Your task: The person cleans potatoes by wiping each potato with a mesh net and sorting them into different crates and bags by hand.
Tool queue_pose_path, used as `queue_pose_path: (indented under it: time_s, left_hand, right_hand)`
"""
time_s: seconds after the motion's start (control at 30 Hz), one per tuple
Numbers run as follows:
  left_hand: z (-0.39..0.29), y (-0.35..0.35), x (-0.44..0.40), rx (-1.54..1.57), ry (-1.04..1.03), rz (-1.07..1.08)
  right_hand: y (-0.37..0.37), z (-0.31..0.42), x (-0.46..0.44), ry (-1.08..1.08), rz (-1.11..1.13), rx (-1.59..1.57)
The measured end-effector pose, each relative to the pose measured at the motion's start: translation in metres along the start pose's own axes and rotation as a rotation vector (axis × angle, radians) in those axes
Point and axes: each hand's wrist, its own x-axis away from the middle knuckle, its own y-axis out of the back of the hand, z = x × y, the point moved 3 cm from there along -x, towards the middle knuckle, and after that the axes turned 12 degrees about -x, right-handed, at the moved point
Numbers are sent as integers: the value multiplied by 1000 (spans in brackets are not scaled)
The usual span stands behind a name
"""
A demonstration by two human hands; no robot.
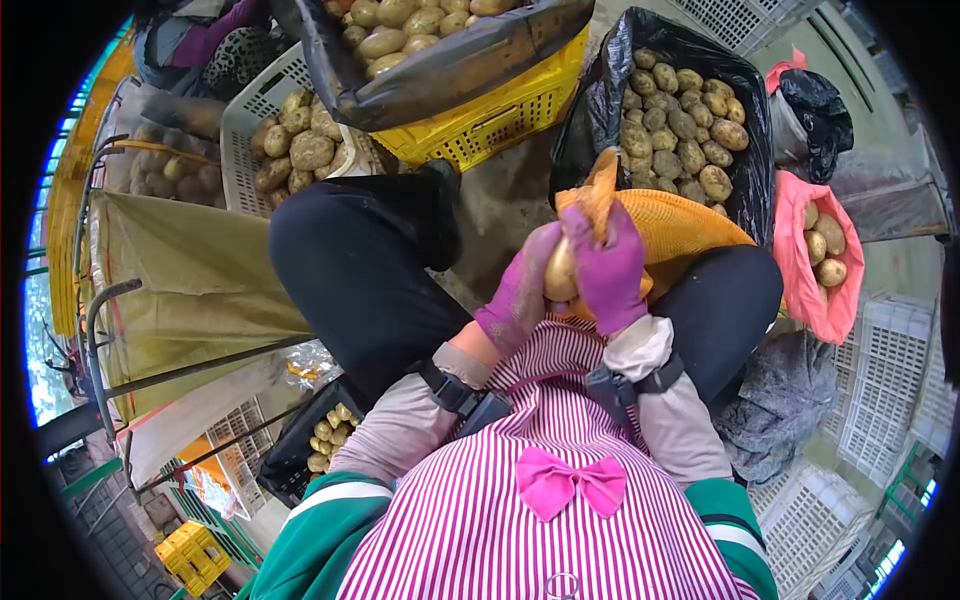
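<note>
Both hands wear pinkish-purple gloves and meet above my lap. My left hand (518, 284) is closed around the left side of a pale potato (561, 272). From the other side my right hand (608, 268) presses against the same potato, its fingers closed on an orange mesh cloth (690, 222). One end of the cloth sticks up above the right hand, and the rest drapes over my right thigh. Just ahead, a crate lined with black plastic (592, 110) holds many unwashed-looking potatoes (690, 125).
A yellow crate (480, 125) heaped with potatoes stands ahead, beside a white crate (240, 150) of larger potatoes. To the right is a pink bag (838, 300) with several potatoes. A black crate (285, 465) of small potatoes sits at left. White crates (880, 390) are stacked at right.
</note>
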Motion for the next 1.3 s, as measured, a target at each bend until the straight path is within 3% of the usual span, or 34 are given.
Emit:
queue_pose_path:
  time_s: [0.03, 0.07, 0.1, 0.17, 0.23, 0.33, 0.4, 0.47, 0.5, 0.57, 0.6, 0.67, 0.7, 0.73, 0.8, 0.83, 0.97, 1.03, 1.07, 1.1, 1.17, 1.2, 1.3]
  left_hand:
    - [10, 7, -12, -2, -3, -3]
    - [19, 18, -32, -133, -350, -25]
    - [23, 19, -36, 55, -358, 21]
    - [32, 21, -45, 439, -360, 117]
    - [48, 24, -37, 583, -290, 238]
    - [54, 27, -34, 772, -192, 459]
    - [51, 25, -39, 835, -174, 533]
    - [43, 24, -35, 661, -256, 289]
    - [37, 23, -32, 572, -291, 170]
    - [12, 14, -8, 91, -669, 68]
    - [6, 13, -4, -110, -663, 40]
    - [14, 16, -23, 509, -273, 435]
    - [18, 18, -30, 780, -22, 526]
    - [7, 10, -19, 781, 9, 457]
    - [-4, 7, -13, 842, -1, 424]
    - [-3, 7, -9, 847, 4, 417]
    - [-12, 0, -4, 648, -83, 259]
    - [-10, -1, -4, 503, -78, 217]
    - [-9, 3, -5, 268, -180, 169]
    - [-10, 6, -6, 32, -281, 120]
    - [-10, 5, 1, 116, -262, 232]
    - [-14, 0, 9, 134, -256, 240]
    - [-20, 1, 10, 256, -163, 194]
  right_hand:
    - [-3, 3, 6, 3, 2, -3]
    - [-8, 17, 18, 381, 97, 282]
    - [-14, 28, 33, 757, 193, 568]
    - [-10, 27, 35, 706, 287, 553]
    - [3, 12, 22, 253, 35, 378]
    - [9, 8, 0, 89, -66, 67]
    - [6, 21, 17, 176, -28, 129]
    - [-12, 30, 46, 651, 418, 552]
    - [-14, 31, 44, 650, 425, 550]
    - [-13, 35, 35, 609, 232, 494]
    - [-13, 29, 29, 529, 114, 457]
    - [-5, 22, 0, 258, -17, 369]
    - [9, 15, -17, 203, -60, 389]
    - [21, 16, -22, 208, -72, 383]
    - [33, 12, -29, -77, -70, -189]
    - [35, 16, -23, -86, -68, -187]
    - [31, 31, 9, 105, 42, 3]
    - [14, 43, 22, 686, 175, 511]
    - [11, 39, 22, 539, 21, 342]
    - [15, 40, 16, 540, 14, 343]
    - [32, 23, -6, -80, -73, -102]
    - [40, 19, -13, -200, -62, -186]
    - [43, 24, -4, -120, 87, -355]
